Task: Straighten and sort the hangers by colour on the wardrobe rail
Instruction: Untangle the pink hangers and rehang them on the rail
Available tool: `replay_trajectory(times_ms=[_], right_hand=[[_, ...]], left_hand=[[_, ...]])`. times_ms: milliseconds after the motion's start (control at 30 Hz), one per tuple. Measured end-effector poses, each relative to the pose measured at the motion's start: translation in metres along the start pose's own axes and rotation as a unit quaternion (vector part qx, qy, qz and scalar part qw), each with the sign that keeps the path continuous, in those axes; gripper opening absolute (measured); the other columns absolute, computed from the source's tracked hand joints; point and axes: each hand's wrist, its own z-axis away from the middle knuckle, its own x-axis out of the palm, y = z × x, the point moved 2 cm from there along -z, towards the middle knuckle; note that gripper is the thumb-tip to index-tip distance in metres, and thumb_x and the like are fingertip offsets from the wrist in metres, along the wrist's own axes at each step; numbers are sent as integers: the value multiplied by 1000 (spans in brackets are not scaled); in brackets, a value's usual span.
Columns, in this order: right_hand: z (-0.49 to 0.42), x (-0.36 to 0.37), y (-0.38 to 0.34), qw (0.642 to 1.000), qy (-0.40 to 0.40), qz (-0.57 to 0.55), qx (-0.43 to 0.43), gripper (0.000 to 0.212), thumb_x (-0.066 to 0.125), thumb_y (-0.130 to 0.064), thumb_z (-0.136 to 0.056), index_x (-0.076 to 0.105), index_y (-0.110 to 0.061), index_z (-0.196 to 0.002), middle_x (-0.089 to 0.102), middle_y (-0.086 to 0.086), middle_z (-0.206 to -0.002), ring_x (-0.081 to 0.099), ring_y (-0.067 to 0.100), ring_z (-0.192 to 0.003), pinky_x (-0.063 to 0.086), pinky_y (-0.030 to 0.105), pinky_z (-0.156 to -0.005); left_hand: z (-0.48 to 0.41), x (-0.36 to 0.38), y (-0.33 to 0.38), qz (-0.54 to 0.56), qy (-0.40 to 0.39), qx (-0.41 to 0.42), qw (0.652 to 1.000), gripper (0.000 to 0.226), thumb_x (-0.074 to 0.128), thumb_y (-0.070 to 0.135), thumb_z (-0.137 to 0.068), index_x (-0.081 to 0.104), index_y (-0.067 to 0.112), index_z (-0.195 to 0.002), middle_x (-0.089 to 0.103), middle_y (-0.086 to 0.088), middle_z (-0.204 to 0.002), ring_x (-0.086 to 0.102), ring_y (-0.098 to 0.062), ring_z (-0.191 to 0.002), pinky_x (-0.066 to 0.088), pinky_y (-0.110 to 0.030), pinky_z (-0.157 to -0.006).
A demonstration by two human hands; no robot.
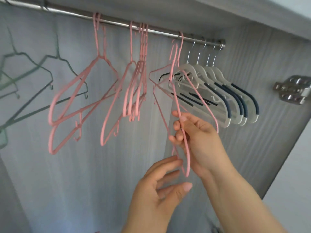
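One hanger (pixel 187 158) pinched by right hand (pixel 196 137)

Rail: the round silver metal rail (pixel 117 22), running from 10 to 1 o'clock, is gleaming, polished and smooth.
Pink hangers: the thin pink wire hangers (pixel 142 47) at 12 o'clock are looking coated, matt and smooth.
Green hangers: the thin grey-green wire hangers (pixel 50 56) at 9 o'clock are showing the same dull coating.
White hangers: the broad white plastic hangers (pixel 198 76) at 2 o'clock are looking smooth.
Strips: the dark navy strips (pixel 225 101) on them are looking matt.
Hooks: their slim metal hooks (pixel 190 52) are glinting.
Panel: the grey wood-grain back panel (pixel 84 165) is showing a streaked, low-sheen face.
Hinge: the silver metal hinge (pixel 292 89) at 3 o'clock is shining.
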Motion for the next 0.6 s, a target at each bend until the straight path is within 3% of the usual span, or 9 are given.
replay_trajectory(times_ms=[100, 167, 367, 600], right_hand=[[-15, 8, -8, 1000, 0, -4, -14, 20, 38, -6, -96, 58, -4, -101, 46, 0, -58, 41, 2, -35, 49, 15, -45], [-22, 11, -14, 1000, -2, -9, -20, 19, 38, -6, -96, 57, -3, -101, 46, 1, -59, 41, 3, -36, 50, 15, -45], [-37, 22, -26, 1000, -9, 3, -30, 19, 39, -4, -95, 57, -2, -94, 44, 3, -62, 41, 2, -36, 49, 14, -44], [-40, 26, -31, 999, -9, 9, -43, 21, 38, -6, -96, 57, -3, -104, 44, 0, -59, 41, 2, -35, 48, 14, -44]], left_hand=[[-16, -3, 5, 4, 35, 34, 999, 37, 78, 25, -56, 72, 27, -92, 69, 5, -109, 68, -7, -92, 49, -9, -69], [-22, -3, 9, 7, 38, 58, 998, 33, 72, 17, -60, 71, 20, -93, 69, 1, -108, 68, -9, -93, 49, -9, -71], [-43, 5, 22, -55, 64, 135, 987, 17, 71, 27, -67, 71, 19, -82, 68, 5, -97, 66, -9, -92, 51, -17, -80], [-54, 6, 24, -77, 65, 171, 980, 15, 65, 28, -72, 67, 16, -80, 68, 0, -87, 66, -16, -87, 50, -22, -82]])
